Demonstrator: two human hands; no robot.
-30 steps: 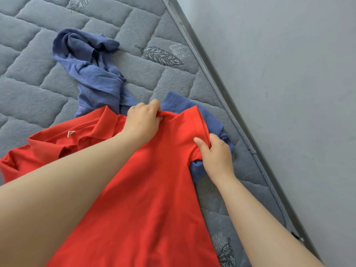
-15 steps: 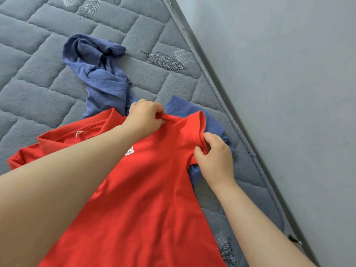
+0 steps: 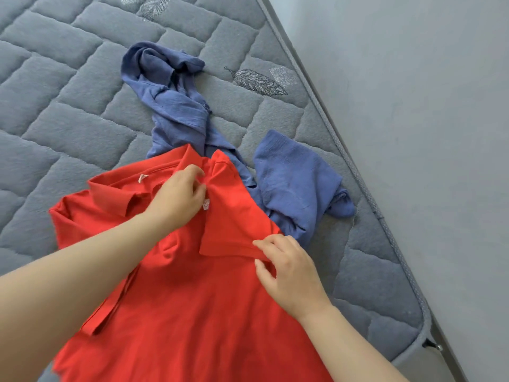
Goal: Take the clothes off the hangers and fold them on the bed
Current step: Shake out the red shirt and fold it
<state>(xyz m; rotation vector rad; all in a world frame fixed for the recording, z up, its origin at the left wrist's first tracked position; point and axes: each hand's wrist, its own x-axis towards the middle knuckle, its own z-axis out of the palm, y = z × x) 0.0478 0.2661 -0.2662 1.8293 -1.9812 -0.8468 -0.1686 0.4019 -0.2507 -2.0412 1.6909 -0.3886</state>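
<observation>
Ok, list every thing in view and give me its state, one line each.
red shirt: off its hanger, spread on the mattress, one sleeve folded in over the body
blue garment: crumpled, unfolded, partly under the red shirt
left grip: pinches the red shirt by the collar
right grip: pinches the folded sleeve's hem
mattress: bare, quilted, carrying both clothes

Left hand (image 3: 179,198), right hand (image 3: 290,271) — both pinch the red shirt (image 3: 206,312).
</observation>
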